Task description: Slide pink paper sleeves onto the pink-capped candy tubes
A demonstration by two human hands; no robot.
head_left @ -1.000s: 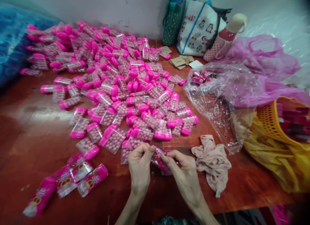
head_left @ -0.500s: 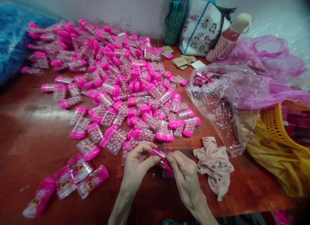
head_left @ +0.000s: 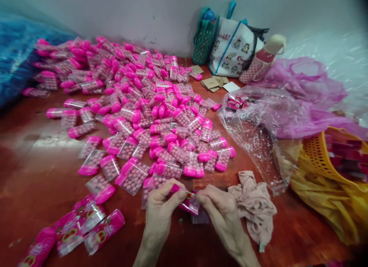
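Observation:
Between my two hands is a small printed pink sleeve (head_left: 189, 207), partly covered by fingers. My left hand (head_left: 161, 207) pinches its left end, thumb against fingertips. At the right edge, the thumb and fingers of my right hand (head_left: 220, 205) pinch the same sleeve. A clear plastic piece (head_left: 200, 217) shows just below it, its kind hard to tell. Just beyond my hands lies a large heap of clear candy boxes (head_left: 133, 175) with pink caps and round pink candies inside. Several boxes in printed pink sleeves (head_left: 105, 230) lie at the lower left.
Right of my hands lies a crumpled beige cloth (head_left: 254, 205). Farther right are a clear plastic bag (head_left: 258, 144), a yellow basket (head_left: 322, 156) and yellow plastic (head_left: 319, 205). Bags (head_left: 230, 48) and cardboard pieces (head_left: 212, 84) stand or lie near the wall; blue plastic (head_left: 17, 60) is at left.
The sleeve has turned and tilted between my fingers, and both hands still grip it. The whole view has shifted slightly, so the scene sits lower in the frame.

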